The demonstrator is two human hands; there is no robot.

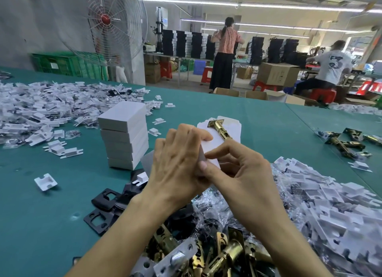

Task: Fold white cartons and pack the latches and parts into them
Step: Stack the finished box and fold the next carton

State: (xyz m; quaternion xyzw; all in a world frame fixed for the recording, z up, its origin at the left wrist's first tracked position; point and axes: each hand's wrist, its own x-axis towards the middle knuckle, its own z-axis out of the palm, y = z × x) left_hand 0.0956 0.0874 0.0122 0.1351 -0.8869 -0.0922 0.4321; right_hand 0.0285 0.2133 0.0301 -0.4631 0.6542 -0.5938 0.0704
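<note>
1. Head view, centre of the frame: I saw both hands raised over the green table (51, 214), working on one white carton (208, 150).
2. My left hand (177, 163) was closed around the carton's left side, its fingers curled over the top edge and its back turned to the camera.
3. My right hand (237, 173) pinched the carton's near flap between thumb and forefinger; the other fingers were bent loosely beneath.
4. A brass latch (220, 129) stuck out of the carton's far, open end, its square faceplate uppermost and tilted to the left, with the scalloped end flap (231, 123) standing behind it.
5. Left of the hands stood a stack of closed white cartons (124, 136), several high, on the table.
6. Across the upper left lay a wide heap of white plastic inserts and bagged parts (51, 107), with a few strays scattered toward the stack.
7. At the bottom centre, under my forearms, sat a pile of brass latches (227, 254), with black strike plates (103, 210) just to its left.
8. At the lower right lay another heap of white inserts in clear bags (330, 210).
9. More loose latches (347, 142) lay at the right edge, well apart from the hands.
10. I could not tell what else was already inside the carton.
</note>
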